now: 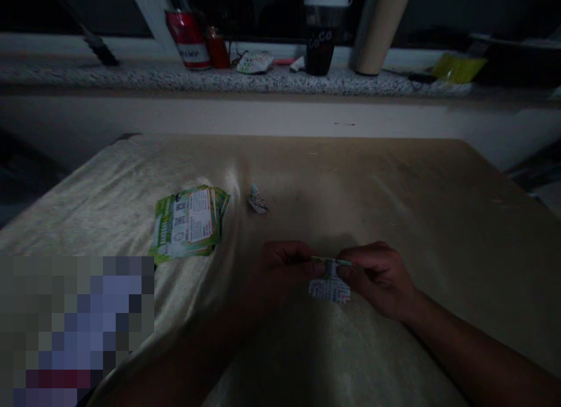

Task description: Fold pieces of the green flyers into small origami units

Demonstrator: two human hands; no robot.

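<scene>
Between my two hands is a small piece of printed paper (332,289), white with green along its upper edge, which looks folded over at the top. My left hand (289,267) pinches its left side, thumb in front and fingers behind. On the right side my right hand (377,272) grips the same paper with thumb and bent index finger. Beyond my left hand, a small folded paper piece (258,199) with printed patterns rests on the table. Farther left lies a stack of green and white printed packets (190,223).
A pale cloth covers the table (421,208). Along the speckled windowsill (263,83) stand a red can (189,40), a small red bottle (218,48), a crumpled printed paper (255,62), a dark lidded cup (322,36), a tan cylinder (380,30) and a yellow item (459,67). The lower left is pixelated.
</scene>
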